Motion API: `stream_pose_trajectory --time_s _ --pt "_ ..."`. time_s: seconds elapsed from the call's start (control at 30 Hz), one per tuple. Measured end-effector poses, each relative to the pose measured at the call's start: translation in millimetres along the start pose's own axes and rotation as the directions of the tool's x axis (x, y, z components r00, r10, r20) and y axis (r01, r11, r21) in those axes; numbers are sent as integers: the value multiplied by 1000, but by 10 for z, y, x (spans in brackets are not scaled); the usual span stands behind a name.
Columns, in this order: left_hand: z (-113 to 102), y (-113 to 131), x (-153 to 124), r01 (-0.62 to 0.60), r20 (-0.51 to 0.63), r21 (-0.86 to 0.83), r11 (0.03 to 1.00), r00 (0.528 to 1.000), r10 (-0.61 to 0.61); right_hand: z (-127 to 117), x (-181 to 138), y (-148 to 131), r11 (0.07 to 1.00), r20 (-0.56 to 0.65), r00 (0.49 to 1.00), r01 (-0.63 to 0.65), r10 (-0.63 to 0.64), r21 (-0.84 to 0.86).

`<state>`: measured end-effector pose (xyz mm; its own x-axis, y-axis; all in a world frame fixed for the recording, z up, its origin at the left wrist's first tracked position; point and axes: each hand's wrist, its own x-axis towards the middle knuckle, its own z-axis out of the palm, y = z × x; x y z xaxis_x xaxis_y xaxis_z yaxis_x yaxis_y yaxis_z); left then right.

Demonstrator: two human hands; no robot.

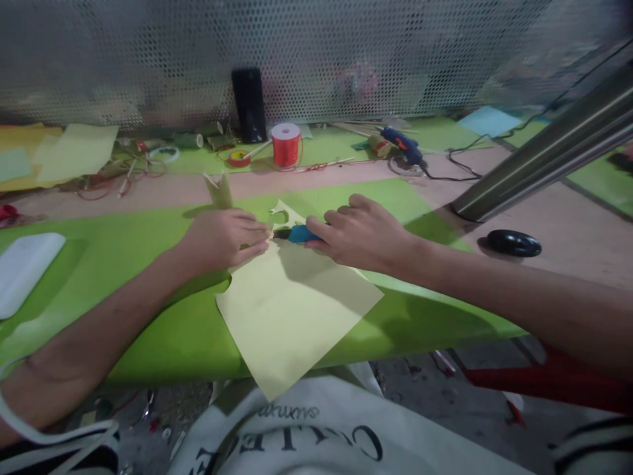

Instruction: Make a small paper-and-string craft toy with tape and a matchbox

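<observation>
Our right hand [356, 231] clamps its fingers on a blue utility knife [301, 233] at yellow paper [297, 310] overhanging the green tabletop [173, 343]; our left hand [220, 241] touches the paper, whether pinching we cannot tell.

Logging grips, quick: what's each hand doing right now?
Left hand: fingers on the pale yellow paper; whether pinching can't be told.
Right hand: closed around the blue cutter.
</observation>
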<state>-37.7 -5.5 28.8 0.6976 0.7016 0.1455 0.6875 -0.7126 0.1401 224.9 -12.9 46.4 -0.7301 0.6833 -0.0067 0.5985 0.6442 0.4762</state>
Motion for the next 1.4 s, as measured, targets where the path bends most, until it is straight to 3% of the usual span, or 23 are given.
stream_pose_trajectory --time_s 0.23,0.7,0.97,1.13,1.3,1.4 --pt "111 -60 -1 -100 -28 -78 992 995 98 -11 18 17 999 8 1000 -11 11 40" --pt "72 -9 13 -54 17 -20 998 998 54 37 -86 -92 999 -26 998 -49 49 4" --pt "-17 76 -3 -5 81 -52 999 997 9 -13 -132 -111 997 7 998 -65 65 38" --pt "19 39 7 8 64 -60 998 998 -4 -16 -132 -107 997 22 997 -68 68 40" --pt "46 -18 32 135 8 -120 984 991 -135 -14 -133 -111 995 47 996 -85 82 57" --pt "46 -49 46 238 39 -128 963 971 -235 -15 -132 -116 993 55 995 -93 89 73"
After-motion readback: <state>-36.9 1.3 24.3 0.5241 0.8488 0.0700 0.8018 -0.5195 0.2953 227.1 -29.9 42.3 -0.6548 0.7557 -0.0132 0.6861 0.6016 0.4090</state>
